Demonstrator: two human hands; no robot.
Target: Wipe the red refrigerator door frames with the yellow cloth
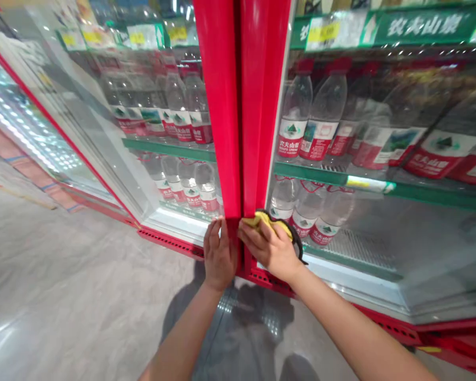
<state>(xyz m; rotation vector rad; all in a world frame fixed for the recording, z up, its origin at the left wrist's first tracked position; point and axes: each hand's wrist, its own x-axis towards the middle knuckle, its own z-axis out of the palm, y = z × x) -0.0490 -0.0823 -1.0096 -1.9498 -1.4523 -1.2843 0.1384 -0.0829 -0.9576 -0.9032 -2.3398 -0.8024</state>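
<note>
From the head view, I see a person's two bare hands low at the meeting of two red door frames of a glass cooler. The left hand (pixel 219 259) lies flat near the bottom of the left door frame (pixel 219 106), its fingers straight and close together, and I see nothing in it. The right hand (pixel 273 247) has its fingers bent and clamped on a yellow cloth (pixel 262 215) with a dark edge. This cloth is at the lower part of the right door frame (pixel 263 106), beside the glass with the bottles (pixel 291 132) behind.

As for progress, the cloth is already at the frame, near its bottom end. The upper frame has no cloth on it now; which parts are done and which are left, I cannot tell.
</note>
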